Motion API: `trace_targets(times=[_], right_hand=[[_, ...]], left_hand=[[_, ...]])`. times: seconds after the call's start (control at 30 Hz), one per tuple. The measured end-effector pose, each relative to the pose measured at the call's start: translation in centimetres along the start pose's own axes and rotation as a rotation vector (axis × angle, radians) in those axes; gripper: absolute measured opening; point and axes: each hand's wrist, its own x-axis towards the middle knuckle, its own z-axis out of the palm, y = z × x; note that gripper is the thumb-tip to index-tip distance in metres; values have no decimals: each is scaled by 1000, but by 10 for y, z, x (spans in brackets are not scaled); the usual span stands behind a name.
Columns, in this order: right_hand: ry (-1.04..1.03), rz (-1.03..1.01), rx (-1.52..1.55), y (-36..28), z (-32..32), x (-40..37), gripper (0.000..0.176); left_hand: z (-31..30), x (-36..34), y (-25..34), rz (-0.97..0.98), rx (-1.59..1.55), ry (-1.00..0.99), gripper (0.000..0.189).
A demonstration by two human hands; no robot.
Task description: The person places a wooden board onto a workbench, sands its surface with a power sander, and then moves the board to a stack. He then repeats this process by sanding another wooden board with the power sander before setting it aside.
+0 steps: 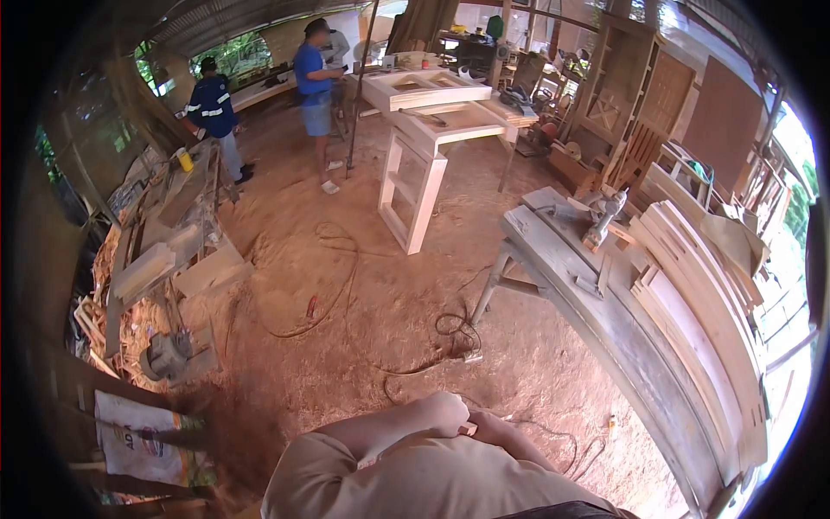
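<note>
Both my hands are drawn together in front of my tan shirt [424, 480], low in the view. My left hand [450, 413] is closed in a fist, its fingers mostly turned away from me. Against it lies my right hand [484, 425], largely hidden by the left hand and the shirt, so its fingers do not show clearly. A small brownish piece [468, 428] shows between the two hands; its kind is too small to tell. Ahead of me, a pale wooden frame [415, 203] leans against a wooden work table [458, 125].
On the right stands a long bench [588, 298] with stacked boards [692, 294] and a power tool [608, 216]. Cables [406, 372] trail over the dirt floor. A cluttered workbench [164, 216] is at left. Two people [318, 78] and another person [212, 104] stand farther back.
</note>
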Motion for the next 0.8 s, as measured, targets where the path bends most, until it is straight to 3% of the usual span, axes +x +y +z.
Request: trace_targets(times=[0.07, 0.27, 0.43, 0.73, 0.8], right_hand=[[-134, 354, 184, -13, -3, 0, 51], [-170, 195, 184, 33, -2, 10, 45], [-206, 236, 196, 23, -10, 15, 50], [-196, 240, 151, 38, -5, 29, 65], [-222, 221, 208, 44, -4, 33, 56]], left_hand=[[-4, 4, -9, 31, -3, -10, 28], [-16, 13, -19, 41, -62, -168, 33], [-15, 12, -27, 81, -311, -190, 28], [-12, 20, -57, 127, -352, -194, 29], [-22, 11, -54, 139, -357, -191, 34]])
